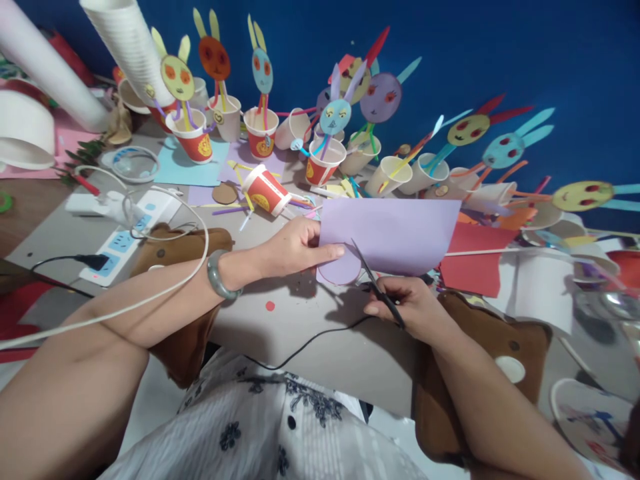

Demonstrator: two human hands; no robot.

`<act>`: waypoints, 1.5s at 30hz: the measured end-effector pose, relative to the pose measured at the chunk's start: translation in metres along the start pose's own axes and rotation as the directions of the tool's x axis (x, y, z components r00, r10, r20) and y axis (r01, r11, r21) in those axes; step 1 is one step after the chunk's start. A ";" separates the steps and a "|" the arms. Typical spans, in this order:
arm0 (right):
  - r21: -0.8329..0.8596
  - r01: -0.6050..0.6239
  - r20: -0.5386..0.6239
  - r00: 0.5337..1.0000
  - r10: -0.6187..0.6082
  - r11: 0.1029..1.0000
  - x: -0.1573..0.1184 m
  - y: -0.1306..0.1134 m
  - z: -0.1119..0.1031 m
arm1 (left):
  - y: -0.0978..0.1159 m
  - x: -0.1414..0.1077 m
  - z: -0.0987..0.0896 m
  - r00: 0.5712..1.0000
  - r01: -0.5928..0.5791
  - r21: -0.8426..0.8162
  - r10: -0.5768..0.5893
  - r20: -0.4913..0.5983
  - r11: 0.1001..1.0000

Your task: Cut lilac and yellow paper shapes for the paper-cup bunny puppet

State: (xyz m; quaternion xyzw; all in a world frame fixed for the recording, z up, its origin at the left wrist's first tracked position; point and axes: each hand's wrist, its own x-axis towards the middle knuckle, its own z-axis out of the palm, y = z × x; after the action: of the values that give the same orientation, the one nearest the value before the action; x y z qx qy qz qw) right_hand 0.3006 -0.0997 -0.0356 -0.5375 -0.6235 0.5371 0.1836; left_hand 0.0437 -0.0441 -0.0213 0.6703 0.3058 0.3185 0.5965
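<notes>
the left hand (300,247) was pinching a purple sheet (393,230) at its left end; the thumb lay pressed on top of the paper, and the other fingers were curled, partly hidden behind it. a grey bangle (225,275) was around the left wrist. the right hand (407,303) held black scissors (371,275), with its fingers bent closely around the handles, but how each finger sat in the loops i could not tell. the blades pointed upward and to the left, at the paper, just beside a rounded part (343,271) near the left thumb. whether this part was completely cut free, i could not tell. the sheet was above the grey table (345,367), between the two hands. behind it, a red cup (264,191) lay on its side, and farther back several cups stood with long-eared paper faces, such as a blue face (335,117), before a blue wall (475,47). a small red dot (270,306) was on the table between the forearms. on the left were a power strip (125,241) and a white cable (207,233), and a brown pad (480,333) lay under the right forearm.
</notes>
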 end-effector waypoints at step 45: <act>0.064 -0.014 -0.018 1.000 0.016 0.998 0.001 -0.005 0.007 | -0.009 -0.007 0.012 0.973 0.231 -0.160 -0.225 0.059 0.960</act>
State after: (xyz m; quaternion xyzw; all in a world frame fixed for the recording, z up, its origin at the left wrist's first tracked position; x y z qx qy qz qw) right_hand 0.2923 -0.1014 -0.0345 -0.5410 -0.6005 0.5531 0.2022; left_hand 0.0486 -0.0557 -0.0317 0.5848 0.3412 0.2584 0.6891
